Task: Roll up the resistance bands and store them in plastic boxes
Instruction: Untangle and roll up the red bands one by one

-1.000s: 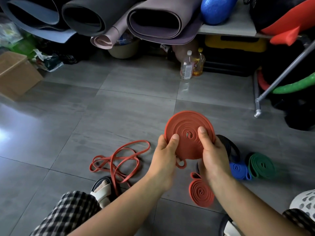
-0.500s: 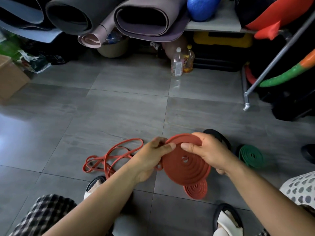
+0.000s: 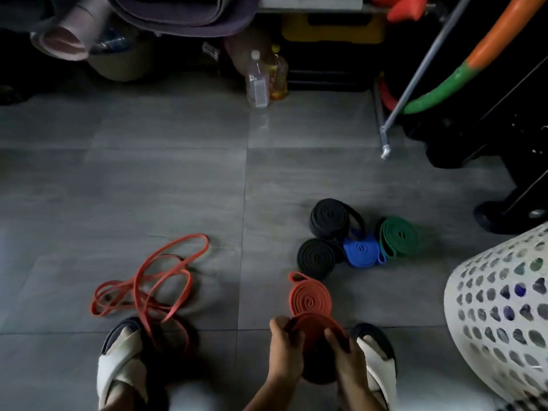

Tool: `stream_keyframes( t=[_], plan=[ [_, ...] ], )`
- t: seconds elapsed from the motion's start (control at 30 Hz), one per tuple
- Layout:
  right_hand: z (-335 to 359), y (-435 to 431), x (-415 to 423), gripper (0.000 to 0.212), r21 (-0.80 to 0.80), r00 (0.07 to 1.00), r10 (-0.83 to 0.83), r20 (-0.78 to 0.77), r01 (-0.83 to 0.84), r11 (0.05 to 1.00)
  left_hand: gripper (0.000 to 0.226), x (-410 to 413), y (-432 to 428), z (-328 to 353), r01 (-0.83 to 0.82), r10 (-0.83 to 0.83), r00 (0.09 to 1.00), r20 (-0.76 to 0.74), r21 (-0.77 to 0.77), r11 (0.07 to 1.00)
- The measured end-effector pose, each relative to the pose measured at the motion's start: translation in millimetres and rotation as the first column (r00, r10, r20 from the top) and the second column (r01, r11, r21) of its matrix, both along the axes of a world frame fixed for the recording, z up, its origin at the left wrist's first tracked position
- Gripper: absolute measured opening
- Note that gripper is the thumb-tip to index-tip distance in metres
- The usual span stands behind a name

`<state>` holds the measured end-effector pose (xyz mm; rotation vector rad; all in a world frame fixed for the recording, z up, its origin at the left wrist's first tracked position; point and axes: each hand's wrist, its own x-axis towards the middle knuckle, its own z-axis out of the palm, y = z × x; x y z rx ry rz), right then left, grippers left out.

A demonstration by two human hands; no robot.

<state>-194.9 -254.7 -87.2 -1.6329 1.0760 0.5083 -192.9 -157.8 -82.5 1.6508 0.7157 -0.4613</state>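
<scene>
My left hand (image 3: 284, 348) and my right hand (image 3: 345, 355) both grip a large rolled red resistance band (image 3: 315, 329), held low near the floor between my feet. Just beyond it a smaller rolled red band (image 3: 310, 298) lies flat on the tiles. Further right sit two rolled black bands (image 3: 329, 219) (image 3: 315, 258), a rolled blue band (image 3: 361, 250) and a rolled green band (image 3: 398, 235). An unrolled red band (image 3: 151, 280) lies tangled at the left, draped over my left sandal (image 3: 124, 360).
A white perforated plastic basket (image 3: 501, 315) stands at the right edge. My right sandal (image 3: 376, 354) is beside my right hand. Two bottles (image 3: 261, 81) stand at the back under rolled mats (image 3: 178, 13). A metal rack leg (image 3: 385, 143) and dark gear crowd the right rear.
Both hands have lowered the large red roll from chest height down toward the floor near my feet. The view has tilted down and the other rolled bands are now uncovered.
</scene>
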Motion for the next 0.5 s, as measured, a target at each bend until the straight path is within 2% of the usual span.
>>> stream_keyframes(
  t=[0.07,0.2,0.3,0.33,0.4,0.5],
  plan=[
    [-24,-4,8,0.039,-0.045,1.000,-0.013,-0.001,0.013,0.999,0.033,14,-3,-12,0.017,-0.018,0.999,0.030,0.050,0.999],
    [-66,1,22,0.043,-0.076,0.996,-0.030,0.087,0.037,0.996,0.025,43,-6,-38,0.002,-0.002,1.000,0.002,0.125,0.992],
    [-89,10,37,0.052,0.000,0.967,-0.231,0.112,0.233,0.973,0.025,62,-12,-66,0.045,-0.045,0.999,-0.002,0.167,0.985],
    [-88,12,41,0.046,0.042,0.944,-0.307,0.122,0.305,0.952,0.027,66,-13,-69,0.057,-0.058,0.998,-0.002,0.192,0.980],
    [-100,13,48,0.021,0.067,0.902,-0.411,0.130,0.406,0.911,0.030,73,-14,-86,0.082,-0.082,0.997,-0.009,0.230,0.970],
    [-119,11,61,0.014,-0.001,0.911,-0.379,0.163,0.385,0.923,0.029,82,-15,-109,0.062,-0.069,0.997,0.020,0.241,0.968]
  ],
)
